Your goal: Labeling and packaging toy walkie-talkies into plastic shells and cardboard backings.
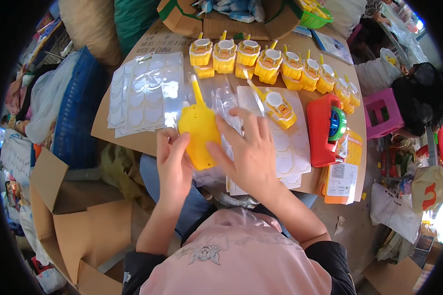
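A yellow toy walkie-talkie (198,135) is held up over the near edge of the table, plain back facing up and antenna pointing away from me. My left hand (174,160) grips its left side between thumb and curled fingers. Against its right side rest the thumb and index finger of my right hand (253,155), the other fingers raised. Just beyond that hand lies another yellow walkie-talkie (280,108), front up with a white round face, on pale sticker sheets (290,147). More sticker sheets (145,93) are spread to the left.
Several yellow walkie-talkies (225,55) stand in a row across the far side of the cardboard-topped table (108,115). At right are a red tape dispenser (320,132) and orange printed cards (342,182). An open carton (221,27) sits at the back; a blue crate (81,108) is left.
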`<state>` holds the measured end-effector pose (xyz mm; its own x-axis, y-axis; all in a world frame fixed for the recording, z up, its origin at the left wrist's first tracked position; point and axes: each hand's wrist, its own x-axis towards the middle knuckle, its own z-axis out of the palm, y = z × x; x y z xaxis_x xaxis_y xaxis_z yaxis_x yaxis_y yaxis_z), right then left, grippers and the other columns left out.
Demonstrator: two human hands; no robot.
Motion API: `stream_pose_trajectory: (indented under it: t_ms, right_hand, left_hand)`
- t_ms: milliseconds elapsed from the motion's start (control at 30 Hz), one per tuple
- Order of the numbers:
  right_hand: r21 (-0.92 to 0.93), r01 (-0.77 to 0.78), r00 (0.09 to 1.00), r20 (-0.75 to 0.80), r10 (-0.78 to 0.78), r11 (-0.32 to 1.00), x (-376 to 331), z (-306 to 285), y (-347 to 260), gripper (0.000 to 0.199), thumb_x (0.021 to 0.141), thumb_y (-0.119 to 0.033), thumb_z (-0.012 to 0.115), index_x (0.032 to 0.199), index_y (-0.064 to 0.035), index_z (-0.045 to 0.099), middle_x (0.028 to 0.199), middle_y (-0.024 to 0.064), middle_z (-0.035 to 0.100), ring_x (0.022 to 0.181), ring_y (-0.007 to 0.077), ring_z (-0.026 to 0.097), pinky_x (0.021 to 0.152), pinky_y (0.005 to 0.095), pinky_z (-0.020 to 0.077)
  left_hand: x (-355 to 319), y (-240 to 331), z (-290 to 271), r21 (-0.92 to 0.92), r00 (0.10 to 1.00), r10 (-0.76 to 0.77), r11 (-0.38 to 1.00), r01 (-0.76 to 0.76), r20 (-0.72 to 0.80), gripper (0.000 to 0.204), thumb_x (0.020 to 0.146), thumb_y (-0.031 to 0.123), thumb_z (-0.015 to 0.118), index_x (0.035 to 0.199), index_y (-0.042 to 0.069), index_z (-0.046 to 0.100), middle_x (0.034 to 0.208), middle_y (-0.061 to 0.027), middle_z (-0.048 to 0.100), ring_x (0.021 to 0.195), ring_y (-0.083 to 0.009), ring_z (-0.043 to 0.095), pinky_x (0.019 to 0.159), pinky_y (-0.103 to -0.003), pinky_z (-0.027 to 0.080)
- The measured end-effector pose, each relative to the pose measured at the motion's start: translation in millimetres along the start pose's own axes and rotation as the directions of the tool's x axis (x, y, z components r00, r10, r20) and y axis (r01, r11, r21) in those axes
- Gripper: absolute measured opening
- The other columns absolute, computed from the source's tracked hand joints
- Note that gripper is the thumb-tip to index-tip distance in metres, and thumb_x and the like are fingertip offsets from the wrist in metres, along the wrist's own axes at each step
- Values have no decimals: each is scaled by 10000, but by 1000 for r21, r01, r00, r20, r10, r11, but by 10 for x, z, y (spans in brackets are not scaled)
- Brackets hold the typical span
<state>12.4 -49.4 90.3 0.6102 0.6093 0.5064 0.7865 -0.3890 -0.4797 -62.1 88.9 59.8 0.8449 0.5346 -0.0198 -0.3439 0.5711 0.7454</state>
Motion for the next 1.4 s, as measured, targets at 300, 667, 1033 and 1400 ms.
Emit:
stream_pose_trajectory:
  t_ms: [300, 667, 1033, 1400]
  right_hand:
    - [-115, -123, 976, -191, 100, 986, 267, -330, 1074, 459, 740, -217, 723, 1167, -106, 593, 1245, 117, 498, 1161, 295, 445, 957, 420, 385]
    - [850, -168, 834, -148, 532, 500, -33, -553, 751, 387, 960, -173, 470, 1300, 7, 423, 1173, 75, 526, 1090, 126, 485, 925, 263, 392]
    - [27, -234, 960, -154, 235, 972, -600, -736, 808, 414, 819, -104, 629, 1229, -109, 570, 1433, 252, 290, 1275, 399, 374, 1021, 396, 356]
    - [-297, -913, 379, -369, 849, 279, -1927, -1678, 2313, 1230, 604, -694, 693, 1470, -85, 67, 1511, 233, 88, 1405, 376, 85, 1062, 612, 158]
  left_hand:
    - [107, 52, 47, 36, 993, -112, 993, 111, 32, 566, 845, -16, 567, 1354, 27, 325, 1233, -123, 498, 1130, -236, 524, 933, -384, 457]
    - [-11, -104, 221, 111, 996, -60, 992, 53, 68, 691, 836, -45, 580, 1423, 31, 223, 1308, -109, 434, 1179, -216, 477, 977, -363, 423]
    - [-178, -421, 728, 51, 966, -154, 988, 147, 208, 729, 806, -82, 562, 1434, 81, 229, 1332, -106, 413, 1198, -219, 467, 1002, -363, 406]
    - [-62, -401, 654, 121, 921, -315, 948, 294, 230, 628, 842, -2, 547, 1410, 50, 284, 1273, -155, 486, 1146, -305, 534, 946, -419, 462]
